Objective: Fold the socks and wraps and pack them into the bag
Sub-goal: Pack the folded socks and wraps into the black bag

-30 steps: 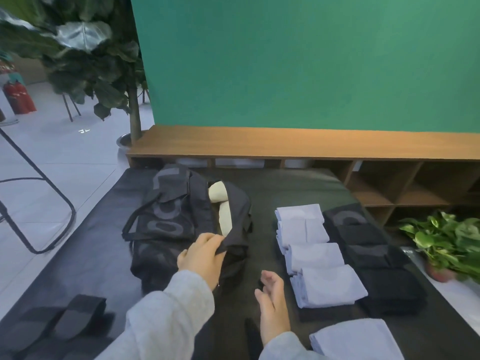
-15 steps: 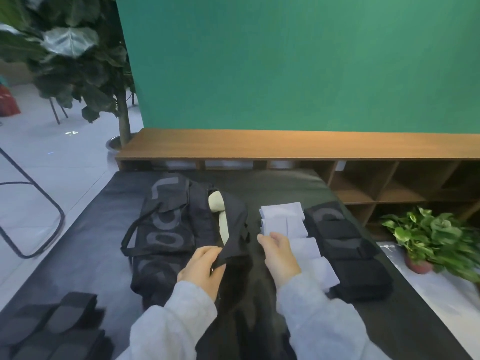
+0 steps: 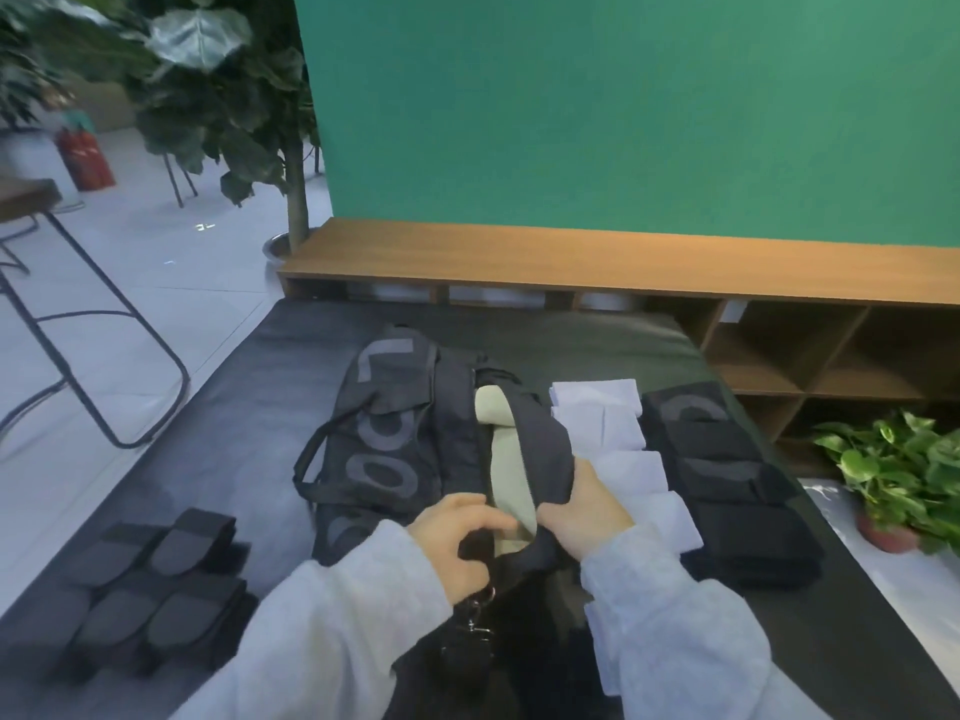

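Right hand joins left at the bag's opening

The right hand [image 3: 587,511] has left the white folded socks [image 3: 628,467] and now grips the bag [image 3: 395,449] opening's right edge, opposite the left hand [image 3: 457,543], spreading it wider.

bag: black duffel bag [image 3: 395,449], opening parted; pale lining showing
hands: left hand [image 3: 457,543] and right hand [image 3: 587,511] grip opening edges
right: white folded socks [image 3: 613,433]; black wraps [image 3: 727,475]

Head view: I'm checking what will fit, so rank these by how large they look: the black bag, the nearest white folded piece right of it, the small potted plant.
1. Black bag, clearly largest.
2. Small potted plant.
3. White folded piece, partly hidden by the right hand, so its place behind the plant is unsure.
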The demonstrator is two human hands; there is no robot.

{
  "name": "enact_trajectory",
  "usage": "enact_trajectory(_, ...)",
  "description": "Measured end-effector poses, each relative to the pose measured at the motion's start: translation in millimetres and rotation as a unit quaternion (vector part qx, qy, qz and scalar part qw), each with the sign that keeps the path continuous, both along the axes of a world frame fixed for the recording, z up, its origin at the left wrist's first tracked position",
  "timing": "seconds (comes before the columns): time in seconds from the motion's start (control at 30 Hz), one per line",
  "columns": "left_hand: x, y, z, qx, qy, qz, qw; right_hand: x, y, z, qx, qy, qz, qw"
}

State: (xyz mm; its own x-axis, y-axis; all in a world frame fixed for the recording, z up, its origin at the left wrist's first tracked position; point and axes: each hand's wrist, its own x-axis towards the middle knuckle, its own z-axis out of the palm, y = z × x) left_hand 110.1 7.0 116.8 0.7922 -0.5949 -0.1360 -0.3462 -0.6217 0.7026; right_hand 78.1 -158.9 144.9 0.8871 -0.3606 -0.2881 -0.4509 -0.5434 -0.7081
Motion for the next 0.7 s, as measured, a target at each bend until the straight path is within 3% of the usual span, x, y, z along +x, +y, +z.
enact_trajectory(0.13, 30, -16, -2, 0.016, -0.072, 0.111, 0.991, -6, 1, -6, -0.01, 0.016, 0.008, 1.0)
enact_trajectory(0.2, 37, -29, -15, 0.068, -0.05, 0.147, 0.986, -8, 1, -9, -0.029, 0.026, 0.001, 0.999)
enact_trajectory(0.37, 30, -46, -46, 0.203, 0.009, 0.169, 0.964, -20, 1, -9, -0.131, 0.013, -0.013, 0.991)
enact_trajectory(0.57, 27, -47, -58, 0.26, 0.03, 0.17, 0.95, -28, 3, -16, -0.042, -0.013, -0.004, 0.999)
enact_trajectory(0.7, 33, -43, -58, 0.255, 0.02, 0.168, 0.952, -29, 7, -19, -0.064, -0.02, 0.009, 0.998)
